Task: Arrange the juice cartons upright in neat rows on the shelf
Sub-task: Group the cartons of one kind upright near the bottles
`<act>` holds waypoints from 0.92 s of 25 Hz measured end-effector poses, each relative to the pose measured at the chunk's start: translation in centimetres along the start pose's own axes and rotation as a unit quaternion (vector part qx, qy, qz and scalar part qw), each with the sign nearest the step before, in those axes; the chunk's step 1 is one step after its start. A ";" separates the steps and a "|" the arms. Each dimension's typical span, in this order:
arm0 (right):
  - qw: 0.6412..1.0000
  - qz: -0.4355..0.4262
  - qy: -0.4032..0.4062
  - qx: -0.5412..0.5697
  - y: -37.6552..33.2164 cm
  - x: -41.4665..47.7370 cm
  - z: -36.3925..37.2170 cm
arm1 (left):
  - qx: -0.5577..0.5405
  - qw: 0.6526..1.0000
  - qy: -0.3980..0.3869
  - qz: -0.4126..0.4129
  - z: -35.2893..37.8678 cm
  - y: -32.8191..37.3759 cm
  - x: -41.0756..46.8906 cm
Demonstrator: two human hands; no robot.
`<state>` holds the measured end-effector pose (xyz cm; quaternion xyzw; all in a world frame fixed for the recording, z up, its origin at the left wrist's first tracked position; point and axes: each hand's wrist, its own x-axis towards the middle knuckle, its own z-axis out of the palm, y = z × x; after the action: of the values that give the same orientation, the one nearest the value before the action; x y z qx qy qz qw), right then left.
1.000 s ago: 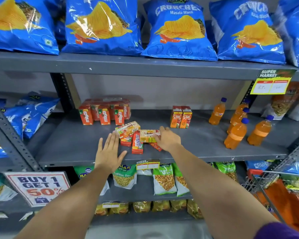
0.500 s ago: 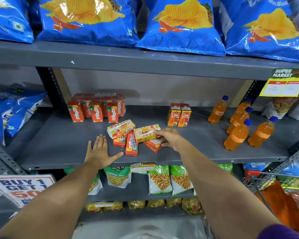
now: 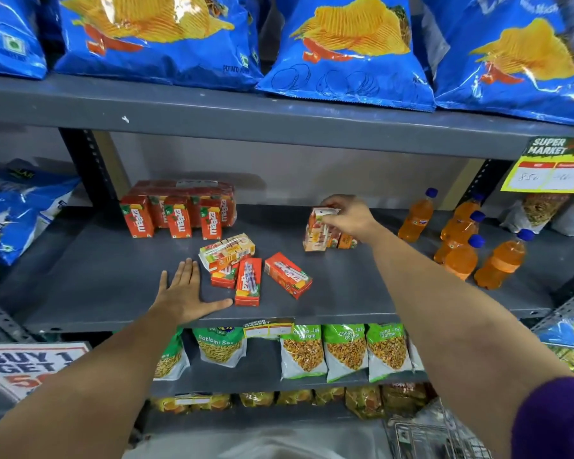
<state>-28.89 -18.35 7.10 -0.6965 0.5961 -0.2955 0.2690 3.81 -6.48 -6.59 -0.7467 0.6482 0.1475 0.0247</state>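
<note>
- Grey steel makes up the shelf [image 3: 113, 279] I am working on, and everything below is placed from my right grip [image 3: 347, 217], which sits toward its back and middle.
- Blue crisp bags [image 3: 342, 51] hang on the tier above the grip; they are no part of the job.
- Orange drink bottles [image 3: 458, 240] stand just to the right of the grip, apart from it, so I would judge there is room but not much for a wide swing.
- Red Maaza cartons [image 3: 176, 217] already stand upright in rows well to the left of the grip, at the back.
- Four loose cartons [image 3: 249, 279] lie flat or tilted below and left of the grip, near the front edge; one pale carton [image 3: 227, 251] rests on top of another.
- A second ago my right grip was down at that pile; it has since lifted a pale carton and carried it back and right.
- That held carton [image 3: 320, 233] is now nearly upright, pinched by its top between my fingers [image 3: 328, 223], touching the orange cartons [image 3: 345, 241] standing just under my palm.
- My left grip [image 3: 183, 293] is spread flat on the shelf, empty, beside the pile as before.
- I judge one carton is nearly placed and four remain to be stood up.
</note>
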 end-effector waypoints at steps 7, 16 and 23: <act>0.983 0.041 -0.043 -0.176 5.0 -0.3 0.6 | -0.007 1.000 -0.003 -0.002 -0.1 0.0 0.2; 0.962 -0.051 -0.129 -0.235 4.2 0.5 -0.3 | -0.010 1.000 -0.002 -0.010 -0.1 0.2 -0.1; 0.944 -0.085 -0.156 -0.277 4.6 0.7 -0.6 | -0.014 1.000 -0.004 -0.011 -0.2 0.2 -0.1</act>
<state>-32.34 -19.68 4.27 -0.8291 0.5433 -0.0281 0.1284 3.60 -6.46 -6.32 -0.7531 0.6380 0.1597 0.0185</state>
